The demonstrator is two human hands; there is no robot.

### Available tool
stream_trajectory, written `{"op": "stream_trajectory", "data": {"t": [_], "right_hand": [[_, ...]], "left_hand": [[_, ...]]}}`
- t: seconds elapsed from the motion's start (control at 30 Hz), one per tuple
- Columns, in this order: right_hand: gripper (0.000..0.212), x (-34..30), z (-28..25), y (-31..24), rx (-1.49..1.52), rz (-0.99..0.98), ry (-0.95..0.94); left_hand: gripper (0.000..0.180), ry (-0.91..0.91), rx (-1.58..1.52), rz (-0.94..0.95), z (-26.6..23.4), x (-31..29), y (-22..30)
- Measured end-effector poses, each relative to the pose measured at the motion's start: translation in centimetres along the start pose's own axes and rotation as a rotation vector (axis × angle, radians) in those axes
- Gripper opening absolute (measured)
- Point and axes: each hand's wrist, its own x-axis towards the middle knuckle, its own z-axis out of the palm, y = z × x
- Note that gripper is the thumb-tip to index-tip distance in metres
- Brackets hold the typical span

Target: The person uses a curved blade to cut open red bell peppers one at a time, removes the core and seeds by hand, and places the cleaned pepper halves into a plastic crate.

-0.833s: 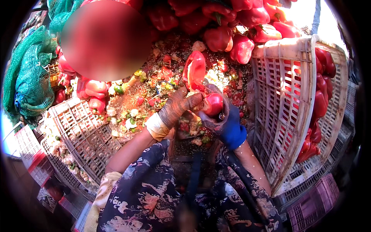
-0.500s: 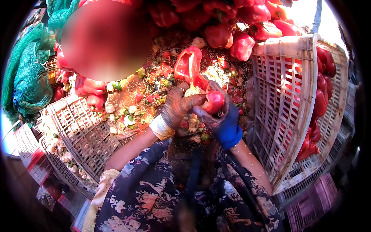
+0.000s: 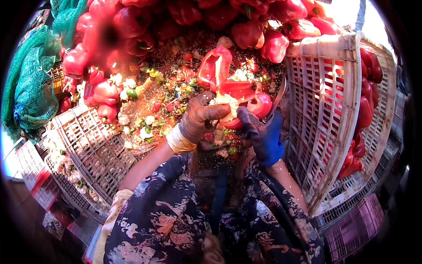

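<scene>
An opened red bell pepper (image 3: pixel 260 105) lies between my two gloved hands, its pale seedy core (image 3: pixel 228 102) showing. My left hand (image 3: pixel 200 116), in a stained brownish glove, is closed on the pepper's left side near the core. In a blue glove, my right hand (image 3: pixel 263 134) is closed on a knife (image 3: pixel 279 97), whose thin blade points up and away past the pepper; the handle is hidden in the fist. The right thumb and finger touch the pepper's lower edge. A hollow piece of red pepper (image 3: pixel 214 68) is just beyond, seemingly meeting the opened one.
Whole red peppers (image 3: pixel 182 11) are heaped at the far side. Seeds and trimmings (image 3: pixel 149 121) litter the surface before me. A white crate (image 3: pixel 323 57) with red peppers stands tilted at right. At left are another crate (image 3: pixel 94 147) and green netting (image 3: pixel 37 83).
The pepper has been turned and opened wider, baring its inside and core. My right hand has rotated, bringing the knife blade into sight. The large red blur at upper left is gone.
</scene>
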Motion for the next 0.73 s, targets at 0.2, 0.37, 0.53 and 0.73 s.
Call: {"op": "stream_trajectory", "data": {"t": [0.2, 0.37, 0.53, 0.73], "right_hand": [[0.061, 1.1, 0.3, 3.3, -0.403, -0.679, 0.033], [0.057, 0.4, 0.3, 3.1, -0.417, -0.618, -0.054], [0.068, 0.8, 0.3, 4.1, -0.482, -0.748, -0.027], [0.067, 1.1, 0.1, 4.7, -0.206, -0.339, -0.023]], "left_hand": [[0.058, -0.097, -0.012, -0.04, 0.2, 0.2, 0.1], [0.035, 0.017, -0.039, -0.043, 0.5, 0.4, -0.6], [0.032, 0.031, 0.049, 0.092, 0.1, 1.1, -1.8], [0.049, 0.0, 0.119, -0.058, -0.5, 0.3, -1.0]]}}
